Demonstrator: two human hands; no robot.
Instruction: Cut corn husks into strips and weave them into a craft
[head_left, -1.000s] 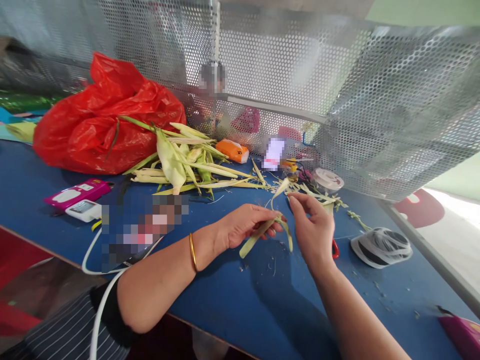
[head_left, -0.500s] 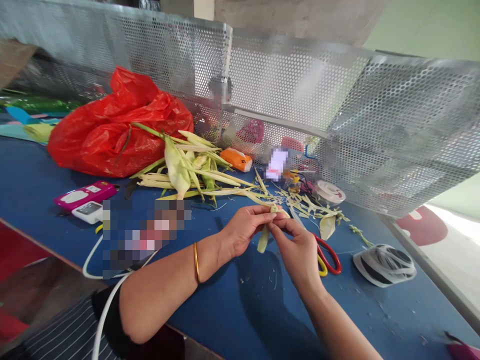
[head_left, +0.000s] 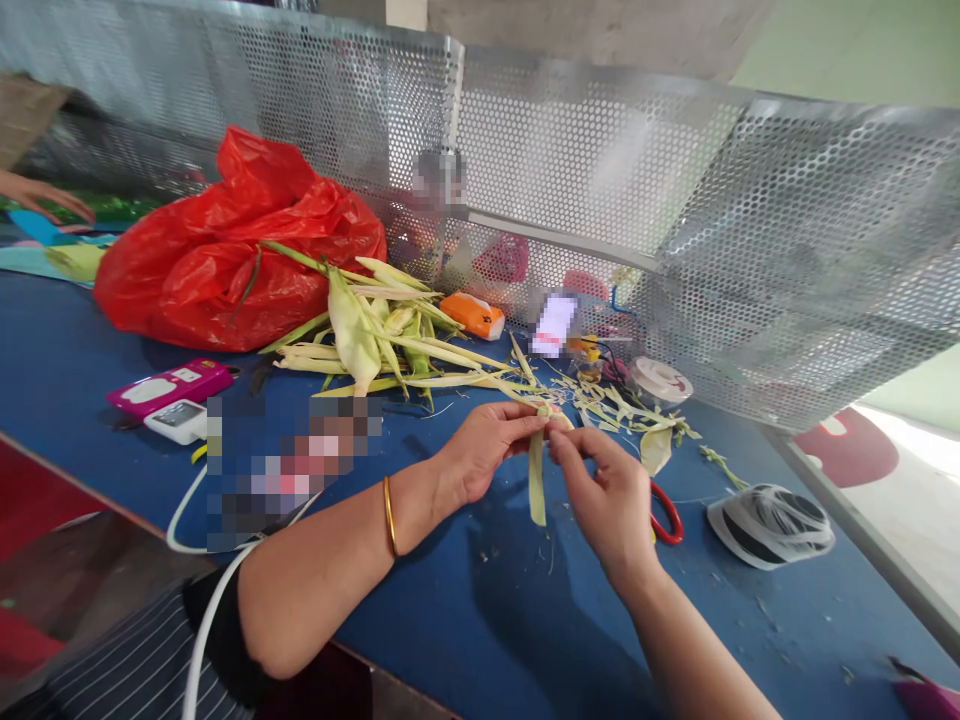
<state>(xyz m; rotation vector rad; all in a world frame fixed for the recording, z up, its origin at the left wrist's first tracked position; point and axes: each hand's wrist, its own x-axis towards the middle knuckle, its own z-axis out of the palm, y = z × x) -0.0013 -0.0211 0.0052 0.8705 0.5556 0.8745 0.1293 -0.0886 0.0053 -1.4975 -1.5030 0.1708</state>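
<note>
Over the blue table, my left hand [head_left: 491, 450] pinches a small folded piece of pale green corn husk between thumb and fingers. From that pinch a husk strip [head_left: 537, 485] hangs straight down. My right hand [head_left: 609, 490] is just to the right, its thumb and fingertips closed at the edge of the same piece; what lies between them is too small to make out. Behind my right wrist shows the red handle of a pair of scissors [head_left: 669, 515], mostly hidden. Husk scraps [head_left: 611, 405] lie scattered beyond both hands.
A pile of corn husks [head_left: 356, 335] rests beside a red plastic bag [head_left: 240, 260]. Nearby are an orange tissue pack [head_left: 472, 316], a phone [head_left: 553, 325], a white spool [head_left: 660, 380] and a wound roll [head_left: 771, 527]. A perforated metal screen [head_left: 570, 160] borders the table. Another person's hand [head_left: 49, 195] reaches in far left.
My right hand has shifted slightly right, and more of the hanging husk strip shows. The scissors are more covered. Another person's hand has come into view at the far left.
</note>
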